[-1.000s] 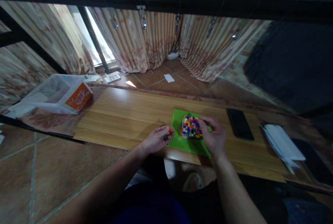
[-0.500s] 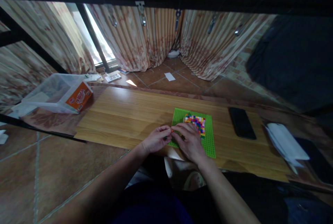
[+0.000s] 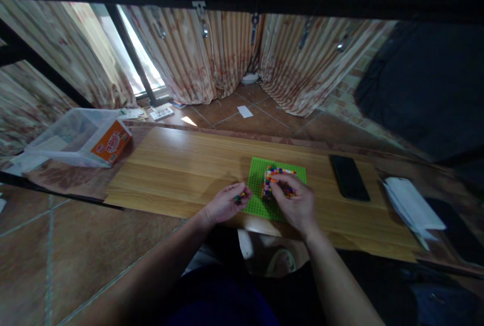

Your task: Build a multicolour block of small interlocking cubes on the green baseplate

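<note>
A green studded baseplate (image 3: 260, 184) lies on the wooden tabletop (image 3: 177, 169) in front of me. On it stands a block of many small coloured bricks (image 3: 272, 173). My right hand (image 3: 297, 205) rests over the block's near side with its fingers pinched together on the bricks. My left hand (image 3: 226, 204) lies at the plate's left edge, curled around several small bricks (image 3: 239, 197), green and orange ones showing between the fingers.
A black phone (image 3: 348, 177) lies right of the plate, and white papers (image 3: 410, 205) further right. A clear plastic tub with an orange label (image 3: 81, 137) sits at the far left. Curtains and a black bar fill the background over a tiled floor.
My right hand went from the block to my left hand half a second ago, then returned onto the brick block. My left hand stayed put with its bricks.
</note>
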{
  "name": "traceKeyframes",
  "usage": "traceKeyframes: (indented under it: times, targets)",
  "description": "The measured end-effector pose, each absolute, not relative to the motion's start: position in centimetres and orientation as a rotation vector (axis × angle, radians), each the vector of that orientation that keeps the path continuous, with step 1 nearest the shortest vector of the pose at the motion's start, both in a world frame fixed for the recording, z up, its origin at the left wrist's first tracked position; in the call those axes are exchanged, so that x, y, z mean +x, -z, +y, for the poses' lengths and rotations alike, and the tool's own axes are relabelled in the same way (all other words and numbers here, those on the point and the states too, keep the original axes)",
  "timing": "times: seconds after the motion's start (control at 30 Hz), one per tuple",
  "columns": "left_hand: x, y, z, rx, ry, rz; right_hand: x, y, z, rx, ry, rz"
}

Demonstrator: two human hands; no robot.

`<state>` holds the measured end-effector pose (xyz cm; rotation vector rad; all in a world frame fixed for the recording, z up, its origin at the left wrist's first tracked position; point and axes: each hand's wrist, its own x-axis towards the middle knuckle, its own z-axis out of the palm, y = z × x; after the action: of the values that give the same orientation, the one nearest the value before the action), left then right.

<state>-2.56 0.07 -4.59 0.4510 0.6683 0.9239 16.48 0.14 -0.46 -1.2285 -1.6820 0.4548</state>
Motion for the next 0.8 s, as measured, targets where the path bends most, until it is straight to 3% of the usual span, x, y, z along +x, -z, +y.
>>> traceKeyframes:
  times: [0.33,0.8]
  targets:
    - [-2.5,4.3,0.0,0.437,-0.926,0.667,19.7,0.2,1.3,-1.455,-0.430,-1.376]
    - [-2.6,4.6,0.2,0.445,-0.907,0.653,21.2,1.6,1.8,-1.530,-0.306,-1.542]
